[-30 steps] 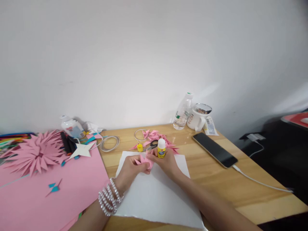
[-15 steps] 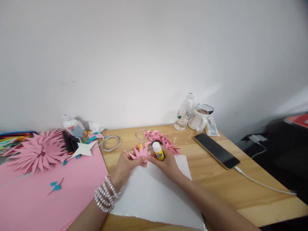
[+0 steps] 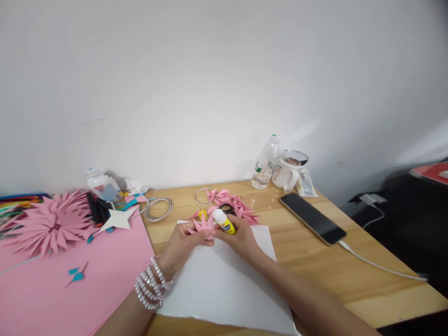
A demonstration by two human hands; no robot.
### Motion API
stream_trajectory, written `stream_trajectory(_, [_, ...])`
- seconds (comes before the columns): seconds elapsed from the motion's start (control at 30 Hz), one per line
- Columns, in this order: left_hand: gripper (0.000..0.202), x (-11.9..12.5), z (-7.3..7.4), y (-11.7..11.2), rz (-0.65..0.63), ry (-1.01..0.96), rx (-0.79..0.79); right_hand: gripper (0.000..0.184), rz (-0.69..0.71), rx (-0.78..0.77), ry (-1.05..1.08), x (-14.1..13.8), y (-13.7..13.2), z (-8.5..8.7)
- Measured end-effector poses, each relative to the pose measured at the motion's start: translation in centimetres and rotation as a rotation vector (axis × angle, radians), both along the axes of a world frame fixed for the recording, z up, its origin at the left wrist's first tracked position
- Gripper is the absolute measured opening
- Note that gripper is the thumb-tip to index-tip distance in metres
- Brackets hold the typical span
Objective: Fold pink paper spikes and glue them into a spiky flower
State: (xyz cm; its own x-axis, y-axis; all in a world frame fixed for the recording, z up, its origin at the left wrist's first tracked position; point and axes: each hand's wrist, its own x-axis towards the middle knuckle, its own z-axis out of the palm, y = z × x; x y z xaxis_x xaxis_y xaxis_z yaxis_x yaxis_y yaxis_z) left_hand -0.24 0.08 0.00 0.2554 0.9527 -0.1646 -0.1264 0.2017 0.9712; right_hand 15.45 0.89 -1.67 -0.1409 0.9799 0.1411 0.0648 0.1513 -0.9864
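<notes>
My left hand (image 3: 182, 245) pinches a small folded pink paper star piece (image 3: 202, 226) above a white sheet (image 3: 227, 284) on the wooden table (image 3: 315, 261). My right hand (image 3: 241, 240) grips a yellow glue stick (image 3: 224, 222) with its white tip tilted left, close to the pink piece. The stick's yellow cap (image 3: 202, 214) lies just behind, beside a heap of pink folded points (image 3: 238, 205) and black scissors (image 3: 226, 209). A bead bracelet is on my left wrist.
A big pink paper flower (image 3: 49, 224), a white paper star (image 3: 117, 219) and a large pink sheet (image 3: 70, 275) lie left. Coiled cable (image 3: 159, 208), small bottle (image 3: 101, 184), water bottle (image 3: 266, 161), white mug (image 3: 289, 172) and a charging phone (image 3: 312, 218) stand behind and right.
The glue stick went from upright to tilted left toward the pink piece. My left hand lifted and turned the pink piece slightly leftward.
</notes>
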Motion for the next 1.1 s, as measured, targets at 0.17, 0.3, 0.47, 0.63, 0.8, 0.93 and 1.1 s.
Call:
stream_trajectory(0.17, [0.014, -0.1, 0.4, 0.2, 0.197, 0.094, 0.047, 0.019, 0.046, 0.087, -0.043, 0.1, -0.1, 0.2])
stream_trajectory(0.3, [0.014, -0.7, 1.4, 0.4, 0.269, 0.062, 0.040, 0.020, 0.050, 0.161, -0.106, 0.4, 0.3, -0.2])
stream_trajectory(0.47, [0.016, -0.8, 2.0, 0.4, 0.229, 0.003, 0.024, 0.023, 0.041, 0.315, -0.214, 0.5, 0.6, -0.5])
stream_trajectory(0.63, [0.016, -0.8, 1.7, 0.4, 0.227, -0.001, 0.030, 0.025, -0.005, 0.397, -0.298, 0.7, 0.4, -0.2])
stream_trajectory(0.8, [0.013, -0.8, 1.7, 0.3, 0.260, 0.005, 0.053, 0.026, -0.084, 0.450, -0.341, 1.0, 0.5, -0.4])
stream_trajectory(0.93, [0.012, -0.7, 1.7, 0.3, 0.274, 0.055, 0.076, 0.026, -0.128, 0.441, -0.368, 1.0, 0.7, -0.7])
stream_trajectory(1.1, [0.012, -0.6, 1.7, 0.3, 0.294, 0.028, 0.079, 0.026, -0.158, 0.404, -0.357, 0.9, 0.6, -0.7])
